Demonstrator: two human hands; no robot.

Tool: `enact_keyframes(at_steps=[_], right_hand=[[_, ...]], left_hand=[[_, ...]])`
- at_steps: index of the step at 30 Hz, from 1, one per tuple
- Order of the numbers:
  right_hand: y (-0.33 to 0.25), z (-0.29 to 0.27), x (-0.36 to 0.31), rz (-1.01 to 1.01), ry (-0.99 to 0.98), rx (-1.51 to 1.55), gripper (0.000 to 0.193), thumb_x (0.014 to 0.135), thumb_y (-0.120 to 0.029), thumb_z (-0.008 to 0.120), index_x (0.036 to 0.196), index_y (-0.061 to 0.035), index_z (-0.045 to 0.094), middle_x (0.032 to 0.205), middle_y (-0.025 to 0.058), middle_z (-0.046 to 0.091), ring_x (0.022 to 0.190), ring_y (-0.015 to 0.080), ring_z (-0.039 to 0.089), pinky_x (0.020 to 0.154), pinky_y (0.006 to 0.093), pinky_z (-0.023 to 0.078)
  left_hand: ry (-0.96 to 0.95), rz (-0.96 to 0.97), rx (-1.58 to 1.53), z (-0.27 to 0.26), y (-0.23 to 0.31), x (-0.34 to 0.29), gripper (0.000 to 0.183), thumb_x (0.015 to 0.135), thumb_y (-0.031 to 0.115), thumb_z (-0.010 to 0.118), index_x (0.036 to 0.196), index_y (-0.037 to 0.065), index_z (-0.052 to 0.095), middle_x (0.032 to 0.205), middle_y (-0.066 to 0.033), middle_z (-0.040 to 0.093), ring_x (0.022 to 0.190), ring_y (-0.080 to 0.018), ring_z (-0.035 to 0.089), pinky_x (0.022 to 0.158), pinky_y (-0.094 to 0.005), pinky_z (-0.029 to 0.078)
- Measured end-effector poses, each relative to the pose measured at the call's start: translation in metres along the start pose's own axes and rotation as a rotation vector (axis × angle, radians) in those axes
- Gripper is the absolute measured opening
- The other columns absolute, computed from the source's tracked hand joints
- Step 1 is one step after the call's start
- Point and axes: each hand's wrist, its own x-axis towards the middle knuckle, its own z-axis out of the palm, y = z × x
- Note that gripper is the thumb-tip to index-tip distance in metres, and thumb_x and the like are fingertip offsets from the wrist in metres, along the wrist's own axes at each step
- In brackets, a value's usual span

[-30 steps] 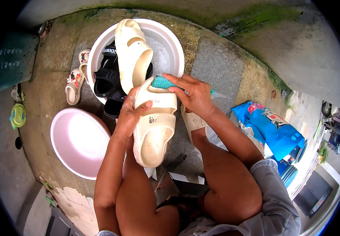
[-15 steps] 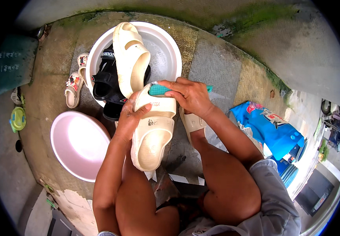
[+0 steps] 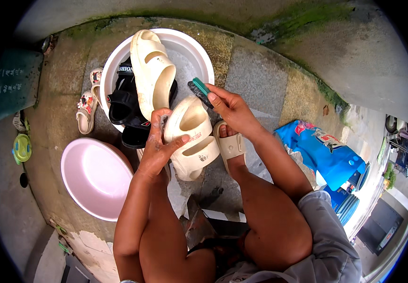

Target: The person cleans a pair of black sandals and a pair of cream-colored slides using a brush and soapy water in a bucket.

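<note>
My left hand grips a cream slide sandal by its left side, thumb over the strap, holding it tilted between my knees and the basin. In my right hand is a green scrub brush with dark bristles. It is held above and to the right of the sandal, apart from it. A matching cream sandal leans over black sandals in a white basin that holds some water.
An empty pink basin stands at the left. Small decorated clogs lie beside the white basin. To the right are a blue plastic bag and blue tubs. A mossy wall runs behind. My feet wear cream slides.
The brush has lifted off the sandal and turned upward, its bristles now showing. My left hand has tilted and turned the sandal, so its strap openings face differently.
</note>
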Motion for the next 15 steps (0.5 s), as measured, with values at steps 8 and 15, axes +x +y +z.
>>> enact_keyframes(at_steps=[8,15], right_hand=[[-0.033,0.04,-0.027,-0.117,-0.206,-0.587,0.044,0.099,-0.039,0.056,0.138,-0.0194,0.057,0.107,0.0186,0.07,0.096,0.0395,0.067,0.083,0.0467,0.054],[0.01,0.019,-0.035,0.036,-0.122,-0.473,0.043,0.098,-0.039,0.059,0.136,-0.0188,0.059,0.119,0.0157,0.069,0.106,0.0365,0.067,0.091,0.0438,0.052]], left_hand=[[0.022,0.06,0.134,-0.019,-0.047,0.015,0.026,0.102,0.013,0.057,0.124,0.0,0.058,0.104,-0.0045,0.068,0.09,-0.0105,0.061,0.081,-0.0272,0.05],[-0.142,-0.08,0.175,-0.04,-0.038,-0.004,0.045,0.097,0.019,0.066,0.135,0.0,0.054,0.118,-0.0092,0.066,0.112,-0.017,0.06,0.103,-0.0298,0.044]])
